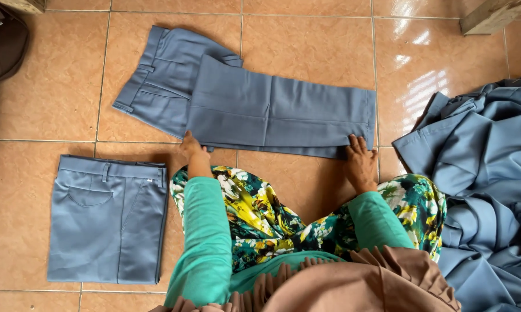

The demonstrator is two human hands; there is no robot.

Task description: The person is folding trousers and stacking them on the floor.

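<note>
Grey-blue cotton trousers [254, 107] laid at twelve o'clock, long axis nine-to-three — left hand [192, 149] flat at mid-length hem edge, right hand [359, 160] flat, fingers spread, on cuff end; both equally near.

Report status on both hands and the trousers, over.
Left hand flat on near edge of the spread trousers; right hand flat at hem end. No grip closed. Folded trousers left, unfolded pile right, both clear.
</note>
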